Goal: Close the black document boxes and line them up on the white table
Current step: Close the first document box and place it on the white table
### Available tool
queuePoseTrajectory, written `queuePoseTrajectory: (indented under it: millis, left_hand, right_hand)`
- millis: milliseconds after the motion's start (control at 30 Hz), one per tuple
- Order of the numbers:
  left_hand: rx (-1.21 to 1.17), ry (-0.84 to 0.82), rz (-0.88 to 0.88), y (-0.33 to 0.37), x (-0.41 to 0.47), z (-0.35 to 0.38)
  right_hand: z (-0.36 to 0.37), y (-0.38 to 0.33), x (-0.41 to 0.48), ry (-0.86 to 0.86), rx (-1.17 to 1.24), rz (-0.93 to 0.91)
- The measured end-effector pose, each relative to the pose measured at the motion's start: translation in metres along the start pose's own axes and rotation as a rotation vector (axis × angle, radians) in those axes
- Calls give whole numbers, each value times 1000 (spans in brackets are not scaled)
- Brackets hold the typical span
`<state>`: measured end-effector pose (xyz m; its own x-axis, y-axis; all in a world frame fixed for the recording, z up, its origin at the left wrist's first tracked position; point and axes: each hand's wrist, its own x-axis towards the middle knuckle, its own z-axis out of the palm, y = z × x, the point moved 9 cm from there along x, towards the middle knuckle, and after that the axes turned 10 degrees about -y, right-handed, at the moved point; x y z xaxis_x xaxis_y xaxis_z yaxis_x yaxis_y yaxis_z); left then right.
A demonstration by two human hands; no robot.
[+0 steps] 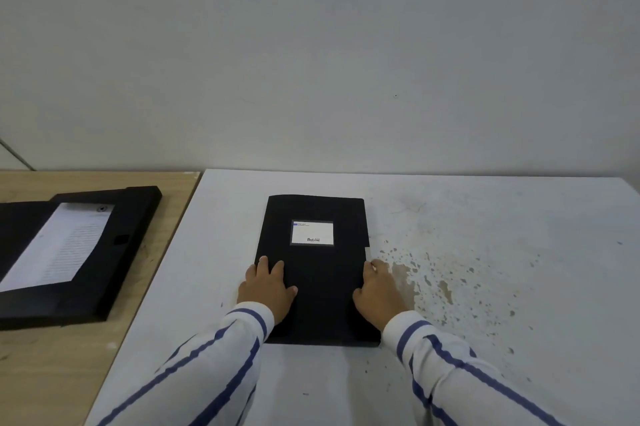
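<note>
A closed black document box (317,273) with a white label lies flat on the white table (485,252), its long side running away from me. My left hand (266,290) rests on the box's left edge with fingers spread over the lid. My right hand (379,290) grips the box's right edge, fingertips at the small flap there. A second black document box (114,252) lies open on the wooden table (41,373) to the left, with a printed white sheet (59,249) inside it.
The white table carries brown stains and chipped spots (443,287) right of the closed box. A plain grey wall (311,45) stands directly behind both tables. The wooden table adjoins the white one along its left edge.
</note>
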<state>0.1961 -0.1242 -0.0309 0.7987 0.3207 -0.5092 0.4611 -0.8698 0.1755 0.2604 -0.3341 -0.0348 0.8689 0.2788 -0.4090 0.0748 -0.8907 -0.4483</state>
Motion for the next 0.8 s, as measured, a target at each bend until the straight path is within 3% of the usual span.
queuePoseTrajectory:
  millis: [200,300,467,800]
  left_hand:
    - [4,25,31,-1,-1,3]
    - [-116,57,51,-8,-2,3]
    - [-543,61,-60,-36,-4,8]
    - [-668,70,-9,-9,3,8]
  right_hand:
    - [8,-5,2,-93,-26,7]
    - [10,-4,-3,-108,59,12]
    - [12,13,-14,11,369,175]
    - [2,38,-23,127,672,221]
